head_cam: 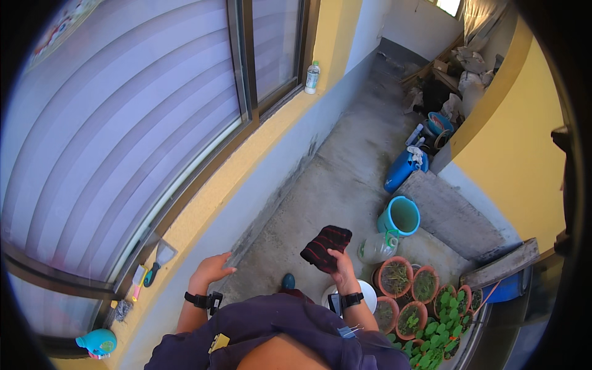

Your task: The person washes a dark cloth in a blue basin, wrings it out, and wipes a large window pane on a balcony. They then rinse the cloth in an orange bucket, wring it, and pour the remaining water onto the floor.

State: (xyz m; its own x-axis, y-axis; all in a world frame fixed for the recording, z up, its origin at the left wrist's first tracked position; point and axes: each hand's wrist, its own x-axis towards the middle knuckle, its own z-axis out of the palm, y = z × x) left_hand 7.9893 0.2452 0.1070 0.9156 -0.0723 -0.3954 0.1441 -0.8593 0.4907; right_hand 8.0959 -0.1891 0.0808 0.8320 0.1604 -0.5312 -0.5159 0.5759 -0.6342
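Observation:
My right hand (341,268) grips a folded dark cloth (326,249) with thin red stripes, thumb on top, held out above the concrete floor. Nothing is in my left hand (215,269); its fingers are apart, and it hovers beside the low wall under the window. Close to that hand, a putty knife (158,263) with a dark green handle lies on the yellow sill (199,217). Next to it is a small yellow-and-white brush (138,280) with a pink handle. A white bucket (368,296) stands partly hidden behind my right wrist.
Potted plants (396,277) crowd the lower right. Beyond them stand a clear plastic jug (377,247), a turquoise bucket (386,224) and a blue drum (401,170). The sill holds a teal detergent bottle (98,343) and a clear bottle (312,78). Sacks (471,83) are heaped farther back.

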